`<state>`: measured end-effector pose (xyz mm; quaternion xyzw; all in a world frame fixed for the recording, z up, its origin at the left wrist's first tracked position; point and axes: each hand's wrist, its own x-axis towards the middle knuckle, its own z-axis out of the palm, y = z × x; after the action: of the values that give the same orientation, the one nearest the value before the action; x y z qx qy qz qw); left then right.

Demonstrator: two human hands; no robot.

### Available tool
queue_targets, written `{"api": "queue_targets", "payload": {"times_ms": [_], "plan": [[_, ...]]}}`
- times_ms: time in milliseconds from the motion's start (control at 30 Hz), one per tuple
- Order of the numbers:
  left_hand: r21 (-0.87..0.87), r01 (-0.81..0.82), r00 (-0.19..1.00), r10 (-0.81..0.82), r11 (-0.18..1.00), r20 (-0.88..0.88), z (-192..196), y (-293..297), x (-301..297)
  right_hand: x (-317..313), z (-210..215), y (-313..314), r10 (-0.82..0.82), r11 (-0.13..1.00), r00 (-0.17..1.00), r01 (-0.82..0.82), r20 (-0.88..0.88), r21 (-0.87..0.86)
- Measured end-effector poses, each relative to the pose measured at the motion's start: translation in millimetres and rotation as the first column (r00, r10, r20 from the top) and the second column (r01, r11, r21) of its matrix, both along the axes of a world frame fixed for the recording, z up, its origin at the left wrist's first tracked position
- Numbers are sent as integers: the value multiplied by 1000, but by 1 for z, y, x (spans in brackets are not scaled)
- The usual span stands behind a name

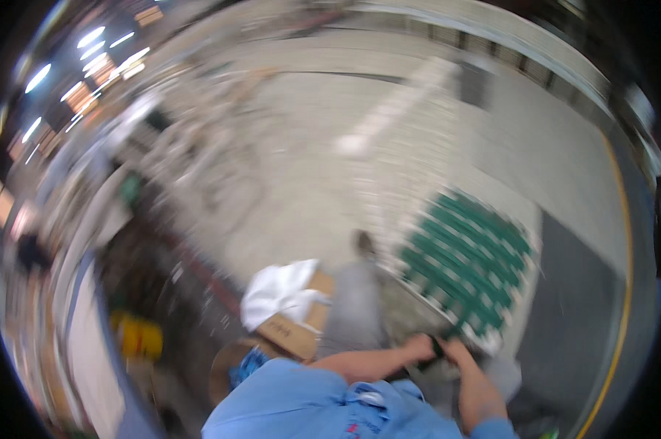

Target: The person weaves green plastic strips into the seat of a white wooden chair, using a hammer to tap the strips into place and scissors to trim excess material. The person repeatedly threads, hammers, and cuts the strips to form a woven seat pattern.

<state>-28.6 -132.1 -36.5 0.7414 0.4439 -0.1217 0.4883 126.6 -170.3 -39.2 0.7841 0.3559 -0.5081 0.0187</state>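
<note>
My left hand (421, 347) and my right hand (458, 352) come together low in front of my body, right of centre. A small dark thing (438, 347) shows between them; blur hides whether it is held or worn as a band round a wrist. My fingers are too smeared to read. Just beyond my hands lies a block of green pieces (466, 256) in rows with pale gaps. Pale rows (403, 154) of similar form stretch away behind it.
A cardboard box (290, 335) with a white plastic bag (279, 293) stands left of my grey-trousered leg (354, 311). Further left are a yellow container (139, 338) and a dark surface. A dark grey mat (572, 307) and a yellow floor line (623, 293) lie right.
</note>
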Motion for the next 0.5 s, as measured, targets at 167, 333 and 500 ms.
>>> {"api": "queue_targets", "payload": {"times_ms": [167, 333, 500], "plan": [[-625, -158, 779, 486, 764, 397, 54, 24, 13, -39, 5, 63, 245, 928, 970, -239, 16, 285], [-909, -137, 771, 618, 393, 151, 67, 47, -14, -79, -8, 110, 400, 874, 913, -405, 77, 270], [-942, -204, 709, 704, 266, 45, 62, 62, -33, -87, -19, 123, 473, 841, 874, -485, 113, 240]]}}
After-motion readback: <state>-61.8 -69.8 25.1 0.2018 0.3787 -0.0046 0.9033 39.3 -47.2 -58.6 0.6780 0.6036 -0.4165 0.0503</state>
